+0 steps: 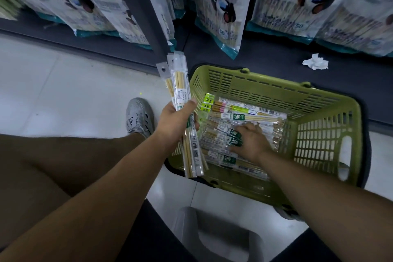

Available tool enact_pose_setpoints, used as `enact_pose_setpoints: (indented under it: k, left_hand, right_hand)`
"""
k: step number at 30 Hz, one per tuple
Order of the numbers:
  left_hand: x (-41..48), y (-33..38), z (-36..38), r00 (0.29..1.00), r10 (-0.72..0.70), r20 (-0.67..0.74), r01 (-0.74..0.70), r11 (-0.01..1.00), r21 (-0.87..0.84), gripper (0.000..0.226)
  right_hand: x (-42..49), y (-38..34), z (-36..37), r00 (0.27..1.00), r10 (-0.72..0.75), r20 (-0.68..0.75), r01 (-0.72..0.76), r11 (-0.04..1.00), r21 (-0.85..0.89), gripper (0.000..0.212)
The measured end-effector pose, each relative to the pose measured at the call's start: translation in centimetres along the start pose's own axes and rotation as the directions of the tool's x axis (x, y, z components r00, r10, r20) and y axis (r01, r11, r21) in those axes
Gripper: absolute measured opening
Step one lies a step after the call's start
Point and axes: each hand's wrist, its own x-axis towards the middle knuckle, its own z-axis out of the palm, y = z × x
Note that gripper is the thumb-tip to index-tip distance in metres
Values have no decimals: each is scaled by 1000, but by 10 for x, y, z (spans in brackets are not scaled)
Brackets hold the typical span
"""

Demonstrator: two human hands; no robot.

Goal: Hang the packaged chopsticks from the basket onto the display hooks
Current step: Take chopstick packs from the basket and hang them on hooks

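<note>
Gathering stock appears to be the step in hand. The left hand [174, 119] grips a bundle of chopstick packets [180, 87], hang-holes uppermost at 12 o'clock, probably ready for the hooks. At its 3 o'clock, the right hand [251, 140] lies spread flat on loose packets [238, 112] inside the green basket [327, 95]. Panda bags [221, 6] at 12 o'clock read "50"; the packet print is illegible.
</note>
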Motion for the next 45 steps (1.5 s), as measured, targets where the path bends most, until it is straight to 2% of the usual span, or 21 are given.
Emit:
enact_pose_setpoints:
  k: [3, 6, 8, 10, 14, 17, 20, 23, 24, 26, 27, 30, 32, 34, 37, 39, 40, 43, 45]
  left_hand:
    - [3, -2, 2, 1000, -16, -7, 16, 1000, -11, 16]
    - [5, -3, 2, 1000, -23, -12, 23, 1000, -11, 16]
    - [6, -5, 1, 1000, -24, -4, 24, 1000, 1, 19]
    - [8, -6, 0, 1000, -24, -1, 24, 1000, 12, 21]
    - [9, -10, 0, 1000, -18, 16, 18, 1000, 9, 20]
    - [10, -12, 2, 1000, -23, 18, 22, 1000, 7, 19]
    - [9, -10, 6, 999, -28, 25, 27, 999, 20, 20]
    - [2, -7, 12, 998, -29, 63, 28, 999, 15, 28]
    - [-1, -6, 16, 997, -21, 69, 21, 1000, 6, 29]
    - [-11, -2, 24, 997, 9, 80, -8, 1000, -13, 35]
    - [-17, 1, 29, 994, 39, 100, -36, 999, -32, 41]
    - [-35, 15, 42, 970, 186, 154, -173, 980, -95, 59]
    - [-45, 29, 50, 943, 290, 165, -272, 955, -122, 57]
    - [-55, 47, 59, 921, 348, 177, -318, 932, -175, 45]
    - [-66, 80, 69, 917, 352, 185, -294, 914, -279, 30]
    - [-75, 102, 70, 917, 341, 209, -263, 908, -326, 32]
    - [-80, 114, 70, 912, 344, 222, -259, 904, -339, 34]
    - [-98, 146, 70, 888, 380, 257, -281, 893, -351, 41]
    - [-109, 167, 70, 854, 432, 289, -329, 880, -343, 39]
  right_hand:
    - [5, -3, 9, 997, -14, -74, 10, 998, -55, 86]
    - [9, -6, 7, 996, -35, -87, 29, 998, -63, 71]
    - [11, -7, 3, 994, -60, -90, 48, 991, -128, 61]
    - [13, -4, -2, 993, -80, -86, 64, 983, -173, 60]
    - [11, 3, -17, 994, -99, -40, 92, 985, -148, 59]
    - [7, 3, -34, 996, -93, 4, 93, 995, -21, 54]
    - [0, -3, -54, 995, -92, 25, 83, 967, 239, 19]
    - [-15, -15, -80, 992, -124, -13, 120, 925, 362, 33]
    - [-22, -21, -92, 989, -147, -33, 148, 905, 399, 29]
    - [-38, -34, -114, 982, -180, -52, 182, 856, 483, 8]
    - [-46, -40, -123, 979, -190, -70, 199, 835, 513, 7]
    - [-73, -62, -149, 963, -199, -184, 268, 785, 559, 21]
    - [-91, -76, -161, 944, -224, -244, 326, 758, 565, 22]
    - [-108, -90, -169, 918, -245, -311, 375, 788, 488, 7]
    - [-133, -108, -185, 835, -315, -451, 459, 851, 255, 15]
    - [-150, -115, -204, 795, -366, -484, 491, 856, 159, 11]
    - [-158, -118, -215, 785, -380, -489, 496, 858, 130, 17]
    - [-178, -125, -244, 769, -381, -513, 504, 855, 120, 29]
    - [-192, -130, -262, 728, -369, -577, 539, 829, 149, 20]
